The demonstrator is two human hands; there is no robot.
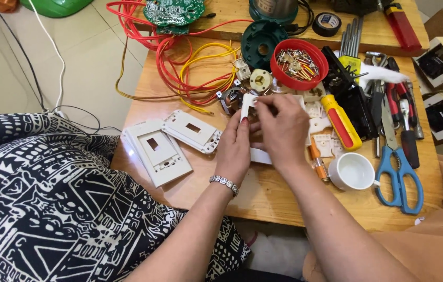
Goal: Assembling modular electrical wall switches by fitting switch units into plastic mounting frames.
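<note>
Pinching a small white rectangular plastic switch part (246, 106) from both sides, the two hands meet over the middle of the pale wooden table (263, 196). The left hand (233, 149), with a beaded silver bracelet (224, 183) at the wrist, grips the part's lower edge between thumb and fingertips, while the right hand (283, 130) curls over from the right, its fingers pressed together on the part's upper end. The part stands roughly upright, lifted just above the tabletop, and a flat white piece (259, 155) lies under the hands. Left of the hands lie two white rectangular plastic wall plates (172, 142), side by side and just touching. Beyond the hands, a tangle of red and yellow wires (190, 73) spreads across the far left of the table, near a round red plastic lid filled with small metal screws and terminals (299, 63). Just right of the right hand lies a red and yellow handled screwdriver (341, 122), and nearer, a small white ceramic cup (351, 171) sits beside blue-handled scissors (397, 169). A black and white patterned cloth (54, 198) covers the near left.
</note>
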